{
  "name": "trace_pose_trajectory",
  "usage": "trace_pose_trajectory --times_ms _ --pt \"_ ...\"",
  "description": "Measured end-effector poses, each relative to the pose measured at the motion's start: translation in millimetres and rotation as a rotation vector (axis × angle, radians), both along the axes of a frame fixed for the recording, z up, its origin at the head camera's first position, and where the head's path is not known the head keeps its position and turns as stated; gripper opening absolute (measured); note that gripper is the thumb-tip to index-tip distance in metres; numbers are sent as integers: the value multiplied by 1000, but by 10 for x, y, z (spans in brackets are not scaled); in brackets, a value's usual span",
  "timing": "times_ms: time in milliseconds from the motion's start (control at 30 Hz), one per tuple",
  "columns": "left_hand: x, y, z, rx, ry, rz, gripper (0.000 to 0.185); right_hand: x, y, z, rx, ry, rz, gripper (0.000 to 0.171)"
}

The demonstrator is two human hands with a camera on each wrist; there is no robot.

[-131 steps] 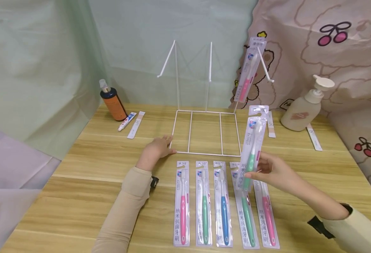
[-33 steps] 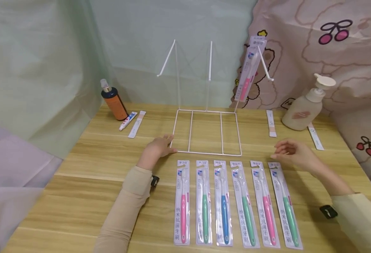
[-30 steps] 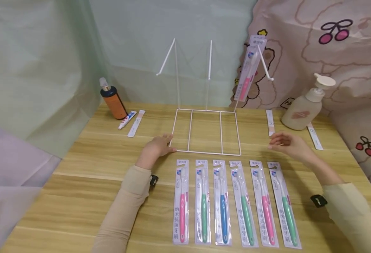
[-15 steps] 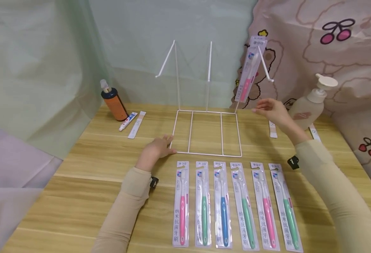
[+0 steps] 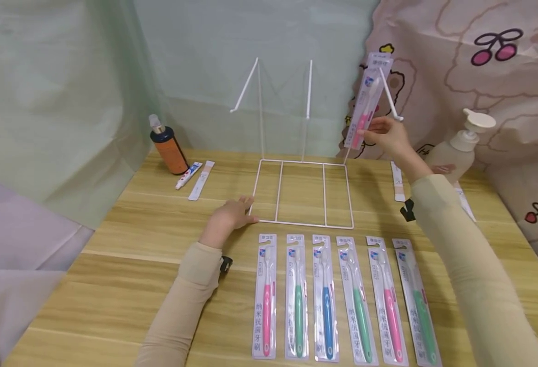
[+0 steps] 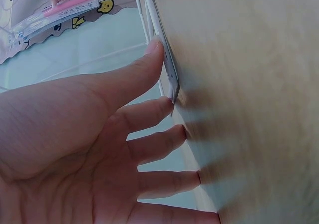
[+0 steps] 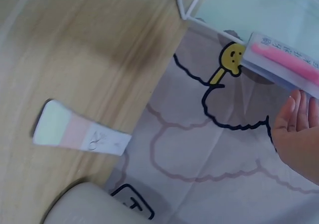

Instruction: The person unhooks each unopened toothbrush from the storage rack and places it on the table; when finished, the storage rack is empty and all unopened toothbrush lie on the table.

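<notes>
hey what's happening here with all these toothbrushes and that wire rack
A person is working at a wooden table. Their right hand holds the lower end of a packaged pink toothbrush hanging on the right hook of a white wire rack. Their left hand rests flat on the table, fingers against the rack's base corner. Six packaged toothbrushes lie in a row in front of the rack.

The head view looks forward and down over the whole bench (image 5: pixel 126 275), while both wrist views sit close, sharing with it the white wire rack (image 5: pixel 302 191) and the hanging pink toothbrush pack (image 5: pixel 366 104).
</notes>
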State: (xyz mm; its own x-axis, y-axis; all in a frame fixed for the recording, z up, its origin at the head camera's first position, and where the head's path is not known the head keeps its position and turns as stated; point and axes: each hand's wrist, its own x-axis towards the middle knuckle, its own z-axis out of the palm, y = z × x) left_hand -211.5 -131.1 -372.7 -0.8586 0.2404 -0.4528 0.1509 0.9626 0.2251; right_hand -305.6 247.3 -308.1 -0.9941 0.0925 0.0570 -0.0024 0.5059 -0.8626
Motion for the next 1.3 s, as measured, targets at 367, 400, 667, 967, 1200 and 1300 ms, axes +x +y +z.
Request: trace_pose_trajectory --times_ms 367,400,667,967,1200,1300 --pt "8 19 -1 -17 0 1 70 -25 -77 7 78 11 -46 48" --pt "7 20 -2 -19 1 -1 70 -24 -80 5 99 8 -44 49" --pt "8 15 -4 -23 -2 2 71 -31 -119 1 132 15 33 52" --pt "32 14 3 -26 -3 6 70 -37 -224 29 106 10 55 52" --pt "29 12 3 -26 9 2 69 8 -262 27 118 44 53 50" --pt "15 2 -6 -24 -2 7 69 38 -249 16 135 78 67 49"
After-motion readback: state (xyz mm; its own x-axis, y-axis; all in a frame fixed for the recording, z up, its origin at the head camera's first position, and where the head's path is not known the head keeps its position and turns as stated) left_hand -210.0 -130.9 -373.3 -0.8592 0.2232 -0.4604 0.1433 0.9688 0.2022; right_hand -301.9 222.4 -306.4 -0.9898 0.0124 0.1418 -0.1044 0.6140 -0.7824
